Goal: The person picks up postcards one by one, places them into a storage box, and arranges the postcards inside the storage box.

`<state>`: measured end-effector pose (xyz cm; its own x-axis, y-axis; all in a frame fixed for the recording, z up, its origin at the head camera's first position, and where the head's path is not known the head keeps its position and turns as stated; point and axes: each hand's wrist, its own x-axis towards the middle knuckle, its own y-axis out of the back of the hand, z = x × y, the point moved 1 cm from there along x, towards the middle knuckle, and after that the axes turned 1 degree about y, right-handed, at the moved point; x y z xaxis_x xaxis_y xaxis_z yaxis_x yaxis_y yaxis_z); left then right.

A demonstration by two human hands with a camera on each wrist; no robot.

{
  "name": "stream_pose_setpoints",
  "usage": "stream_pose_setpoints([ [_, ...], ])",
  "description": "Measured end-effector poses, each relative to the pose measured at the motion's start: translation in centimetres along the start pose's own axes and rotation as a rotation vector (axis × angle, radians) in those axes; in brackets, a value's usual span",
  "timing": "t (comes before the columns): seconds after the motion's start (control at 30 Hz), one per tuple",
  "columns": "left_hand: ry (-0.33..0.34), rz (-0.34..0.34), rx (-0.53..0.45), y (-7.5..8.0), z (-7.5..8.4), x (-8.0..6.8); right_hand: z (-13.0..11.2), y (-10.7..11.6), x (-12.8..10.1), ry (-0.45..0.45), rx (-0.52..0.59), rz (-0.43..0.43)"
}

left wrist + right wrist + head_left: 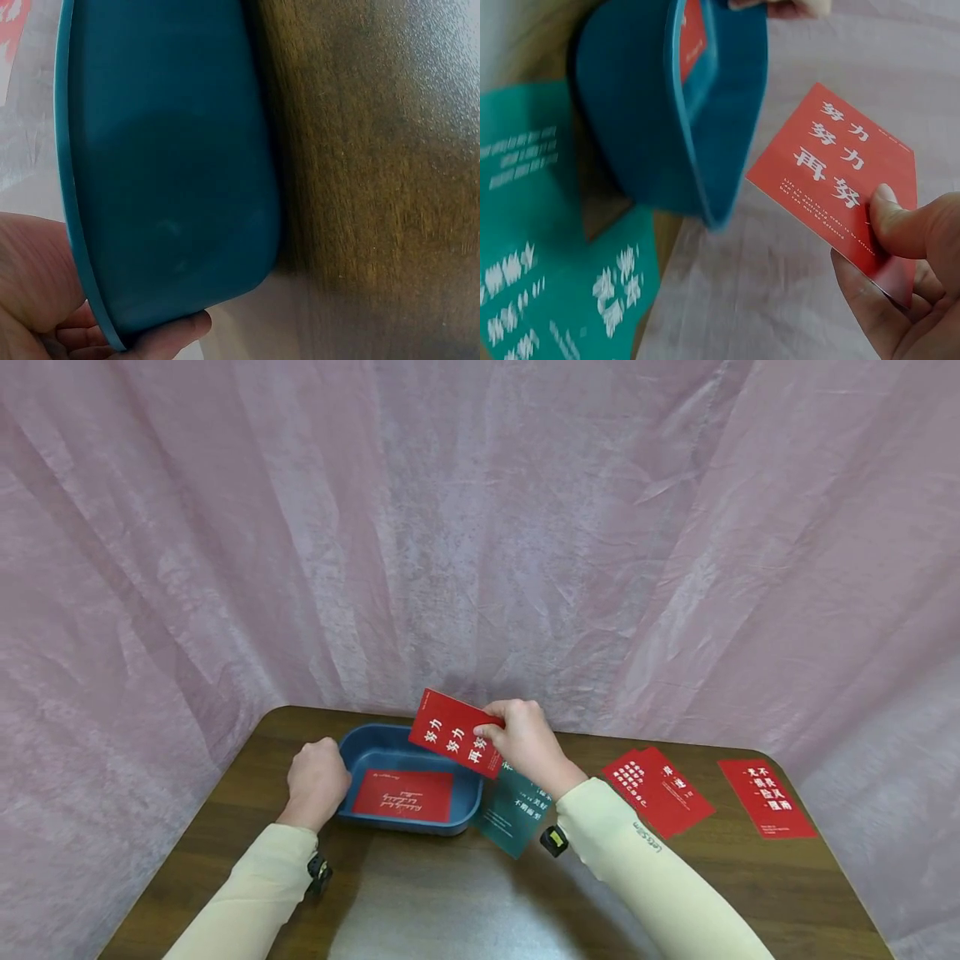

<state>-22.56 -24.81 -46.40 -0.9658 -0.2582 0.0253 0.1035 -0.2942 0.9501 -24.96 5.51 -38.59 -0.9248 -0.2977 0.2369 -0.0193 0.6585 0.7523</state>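
The right hand point(528, 745) pinches a red rectangular card with white characters point(454, 732) by one edge, tilted above the blue plastic tray point(360, 745). The left hand point(318, 781) apparently closes its grip on the tray's rim, steadying it on the wooden bench point(450, 893).

A tray point(360, 745) sits on the table point(450, 902) with one card point(405, 794) in it. The left hand point(318, 781) is at its left rim; the right hand point(525, 742) holds another card point(450, 731) above its right end. More cards point(660, 789) lie to the right.
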Motion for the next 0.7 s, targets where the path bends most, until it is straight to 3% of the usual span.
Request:
stream_pose_setpoints([
  [0.4, -0.014, 0.024, -0.004, 0.4, -0.2, -0.1, -2.1, -4.9, 0.6, 0.048, 0.008, -0.099],
  [0.7, -0.013, 0.033, -0.006, 0.3, -0.5, -0.2, -2.8, -7.2, 0.6, 0.085, -0.031, -0.129],
])
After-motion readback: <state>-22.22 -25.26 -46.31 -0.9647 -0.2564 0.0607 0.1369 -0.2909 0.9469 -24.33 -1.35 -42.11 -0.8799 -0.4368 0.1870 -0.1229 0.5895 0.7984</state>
